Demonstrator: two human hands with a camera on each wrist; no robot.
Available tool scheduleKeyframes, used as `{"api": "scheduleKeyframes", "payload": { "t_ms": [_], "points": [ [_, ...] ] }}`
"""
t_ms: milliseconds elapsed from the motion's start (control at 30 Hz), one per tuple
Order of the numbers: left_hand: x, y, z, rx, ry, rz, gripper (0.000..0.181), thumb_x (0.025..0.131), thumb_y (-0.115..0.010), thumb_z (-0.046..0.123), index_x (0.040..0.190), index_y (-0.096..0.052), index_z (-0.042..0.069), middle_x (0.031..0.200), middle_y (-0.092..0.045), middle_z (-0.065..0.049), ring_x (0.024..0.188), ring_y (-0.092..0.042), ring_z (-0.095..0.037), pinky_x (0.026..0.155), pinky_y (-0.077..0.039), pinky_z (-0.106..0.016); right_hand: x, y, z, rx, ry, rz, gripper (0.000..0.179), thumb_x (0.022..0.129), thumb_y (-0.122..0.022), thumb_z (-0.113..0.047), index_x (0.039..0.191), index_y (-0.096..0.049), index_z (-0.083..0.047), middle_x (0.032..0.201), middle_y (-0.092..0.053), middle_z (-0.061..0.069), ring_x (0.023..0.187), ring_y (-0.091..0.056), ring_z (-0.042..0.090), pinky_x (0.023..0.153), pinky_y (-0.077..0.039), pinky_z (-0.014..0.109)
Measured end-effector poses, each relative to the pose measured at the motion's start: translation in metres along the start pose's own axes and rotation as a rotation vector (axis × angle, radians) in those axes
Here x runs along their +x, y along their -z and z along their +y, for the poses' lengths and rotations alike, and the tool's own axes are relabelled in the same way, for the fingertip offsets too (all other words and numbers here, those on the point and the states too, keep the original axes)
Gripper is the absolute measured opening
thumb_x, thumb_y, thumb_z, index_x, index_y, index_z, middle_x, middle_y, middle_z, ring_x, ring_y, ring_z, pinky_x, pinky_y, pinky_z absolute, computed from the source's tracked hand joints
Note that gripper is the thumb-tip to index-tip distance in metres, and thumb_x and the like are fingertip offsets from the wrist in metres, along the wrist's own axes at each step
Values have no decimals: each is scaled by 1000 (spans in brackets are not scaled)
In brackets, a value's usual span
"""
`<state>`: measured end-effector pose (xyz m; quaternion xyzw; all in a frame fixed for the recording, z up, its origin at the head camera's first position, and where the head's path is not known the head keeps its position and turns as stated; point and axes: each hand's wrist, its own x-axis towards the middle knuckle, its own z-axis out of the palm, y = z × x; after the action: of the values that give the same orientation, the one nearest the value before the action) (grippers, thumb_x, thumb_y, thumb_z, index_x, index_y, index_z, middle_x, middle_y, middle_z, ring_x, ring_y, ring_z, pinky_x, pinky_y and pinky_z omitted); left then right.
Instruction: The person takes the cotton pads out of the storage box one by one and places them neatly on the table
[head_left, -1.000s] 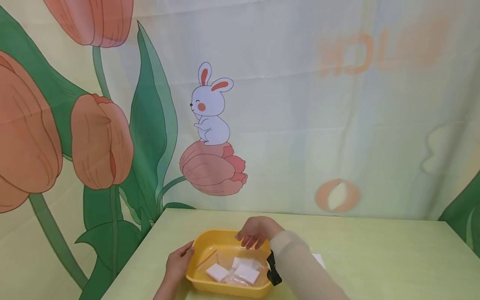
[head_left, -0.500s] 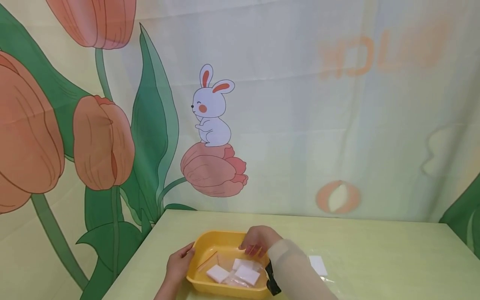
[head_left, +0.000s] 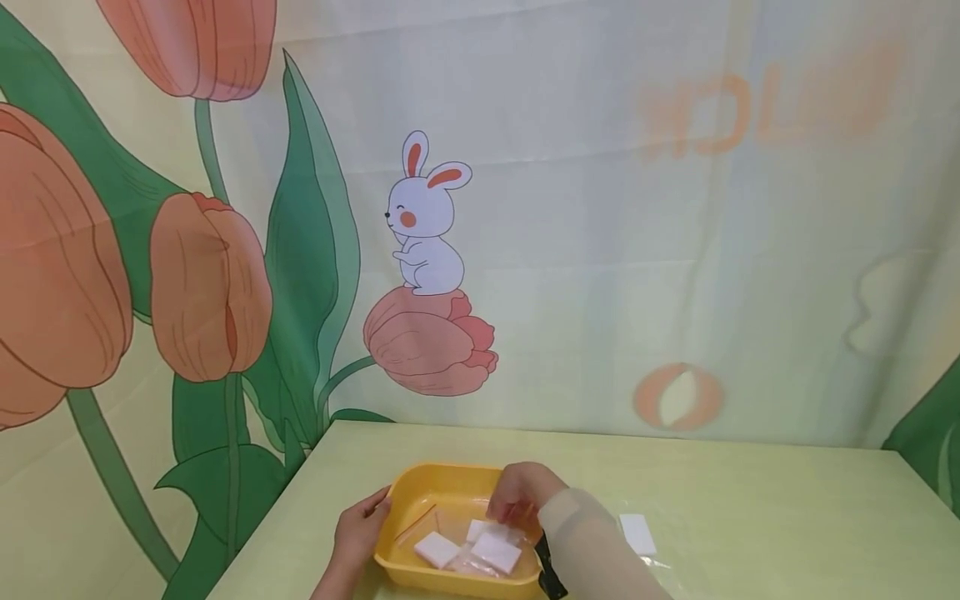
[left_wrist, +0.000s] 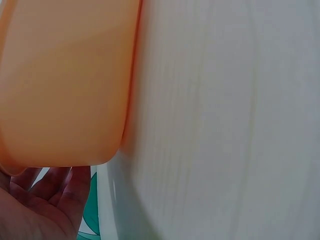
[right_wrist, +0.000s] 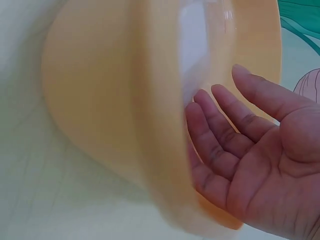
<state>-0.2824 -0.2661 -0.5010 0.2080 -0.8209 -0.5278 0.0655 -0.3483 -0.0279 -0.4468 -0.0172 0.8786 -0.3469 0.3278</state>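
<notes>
A yellow plastic basin [head_left: 450,579] stands on the table in the head view. My left hand [head_left: 358,529] grips its left rim, thumb on the edge; in the left wrist view, fingers [left_wrist: 75,192] show beside the basin's wall. Over the right side of the basin reaches my right hand [head_left: 517,490], fingers pointing down inside. The right wrist view has this hand [right_wrist: 250,155] palm in sight, fingers loosely bent with nothing between them, near a white pad [right_wrist: 194,42]. Several white square pads [head_left: 497,552], some in clear wrapping, lie on the basin's bottom.
Right of the basin, another white pad [head_left: 637,533] in clear plastic lies on the pale green table [head_left: 765,517]. A black strap [head_left: 551,571] shows at the right wrist. Behind the table hangs a cloth [head_left: 570,250] printed with tulips and a rabbit.
My right hand has come down from above the far rim into the basin, closer to the white pads. My left hand keeps its hold on the rim. The pad on the right has become more visible.
</notes>
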Motion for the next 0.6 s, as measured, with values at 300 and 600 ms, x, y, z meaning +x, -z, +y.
{"api": "scheduleKeyframes", "payload": {
  "t_ms": [300, 600],
  "points": [
    [-1, 0, 0, 5, -4, 7, 41, 106, -49, 16, 142, -55, -4, 150, -51, -28, 142, -47, -46, 113, -47, -53, 8, 0, 3, -55, -19, -52, 15, 87, -79, -12, 79, -72, -2, 71, -59, 5, 71, -53, 19, 71, -53, 30],
    [-1, -1, 0, -13, 17, 10, 41, 107, -48, 16, 142, -55, -4, 150, -51, -27, 142, -48, -46, 112, -47, -52, 10, 3, 4, -117, 3, -86, 10, 89, -77, -13, 83, -75, -6, 74, -64, 4, 73, -55, 18, 76, -54, 31]
  ]
}}
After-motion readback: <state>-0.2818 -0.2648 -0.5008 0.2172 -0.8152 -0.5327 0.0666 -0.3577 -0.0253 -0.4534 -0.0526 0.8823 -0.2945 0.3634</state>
